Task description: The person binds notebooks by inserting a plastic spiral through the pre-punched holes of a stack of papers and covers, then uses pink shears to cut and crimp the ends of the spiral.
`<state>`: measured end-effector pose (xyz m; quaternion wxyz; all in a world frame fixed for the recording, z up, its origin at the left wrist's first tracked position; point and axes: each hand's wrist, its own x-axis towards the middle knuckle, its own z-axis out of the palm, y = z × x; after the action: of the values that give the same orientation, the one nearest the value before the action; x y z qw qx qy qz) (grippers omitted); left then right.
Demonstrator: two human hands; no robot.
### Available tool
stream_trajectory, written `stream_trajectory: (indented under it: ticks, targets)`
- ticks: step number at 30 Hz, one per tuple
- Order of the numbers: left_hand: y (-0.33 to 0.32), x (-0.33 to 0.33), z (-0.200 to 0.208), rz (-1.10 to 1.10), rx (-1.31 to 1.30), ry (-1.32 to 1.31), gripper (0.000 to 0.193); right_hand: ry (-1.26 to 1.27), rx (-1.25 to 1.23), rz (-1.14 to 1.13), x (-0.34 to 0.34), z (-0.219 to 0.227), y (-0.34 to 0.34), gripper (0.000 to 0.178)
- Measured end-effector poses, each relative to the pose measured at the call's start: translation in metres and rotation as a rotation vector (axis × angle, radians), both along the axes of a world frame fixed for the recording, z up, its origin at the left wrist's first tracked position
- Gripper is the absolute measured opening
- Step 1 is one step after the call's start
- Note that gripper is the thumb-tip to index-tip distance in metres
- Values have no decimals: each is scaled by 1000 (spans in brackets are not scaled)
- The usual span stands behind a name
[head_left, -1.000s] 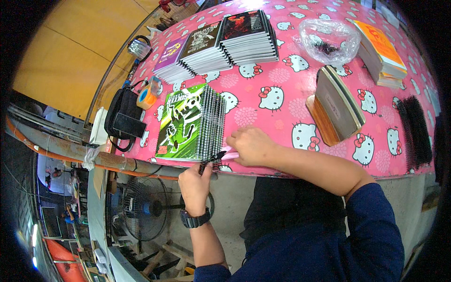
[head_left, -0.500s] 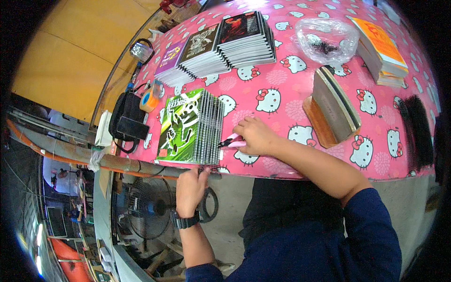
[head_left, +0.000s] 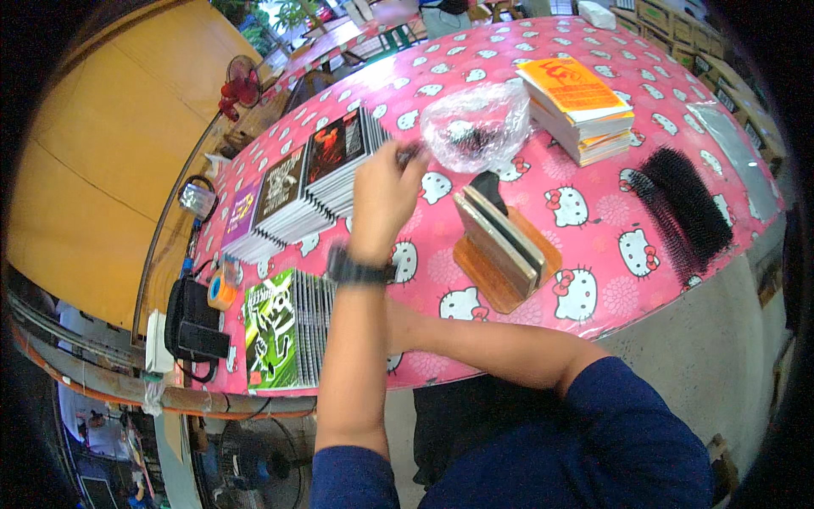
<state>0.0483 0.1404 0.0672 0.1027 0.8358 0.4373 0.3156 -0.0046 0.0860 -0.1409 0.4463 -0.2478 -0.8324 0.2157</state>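
Observation:
My left hand (head_left: 383,193), with a black watch on its wrist, reaches over the table just left of a clear plastic bag (head_left: 441,146) holding small black bits. Its fingers are closed, and something dark shows at their tips, too small to name. My right hand (head_left: 398,329) is mostly hidden behind the left forearm, beside a stack of green spiral-bound notebooks (head_left: 273,335). Its fingers and anything in them are out of sight. Beyond lie stacks of black-covered (head_left: 337,148), brown-covered (head_left: 280,182) and purple-covered (head_left: 243,209) notebooks.
A wooden-based stand with upright plates (head_left: 500,246) is right of my hands. Farther right are orange-topped books (head_left: 577,97) and a heap of black spiral coils (head_left: 685,208). Orange tape (head_left: 222,293) and a black bag (head_left: 199,318) sit at the left edge of the pink-covered table (head_left: 543,335).
My left hand has gone from the table's front edge up and forward to the plastic bag. The pink-handled cutters in my right hand are now hidden from sight. The whole view has shifted.

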Motion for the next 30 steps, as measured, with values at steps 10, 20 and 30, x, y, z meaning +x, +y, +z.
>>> stream_trajectory:
  ticks: [10, 20, 30]
  targets:
    - [9, -31, -41, -17, -25, 10, 34, 36, -13, -23, 12, 13, -4, 42]
    - [-187, -217, -117, 747, 349, -582, 28, 760, -1143, 301, 36, 34, 29, 30]
    - [-206, -221, -155, 685, -178, -621, 34, -397, -495, 22, 42, 72, -8, 44]
